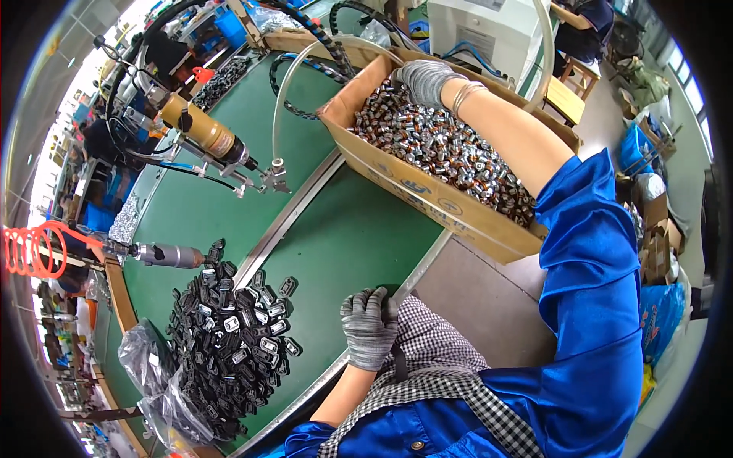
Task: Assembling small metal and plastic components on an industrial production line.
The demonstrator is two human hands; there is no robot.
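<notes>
My right hand [427, 81], in a grey striped knit glove, reaches into the far end of a large cardboard box [427, 200]. It touches a heap of small shiny metal cylindrical parts [450, 141] with brownish bands. Its fingertips are turned down toward the parts, so what they hold is hidden. My left hand [369, 328], gloved alike, is at the near edge of the green worktable [343, 237], with its fingers curled and close together. Whatever may be inside them does not show. Left of it lies a big pile of small black oblong parts [229, 336], several with silvery plates.
A yellow-brown pneumatic screwdriver [200, 128] hangs over the table on a jointed mount. A silver air screwdriver [168, 256] with a coiled red hose [46, 248] points at the black pile. Clear plastic bags [153, 366] lie beside it. Another person [586, 27] sits at the far right.
</notes>
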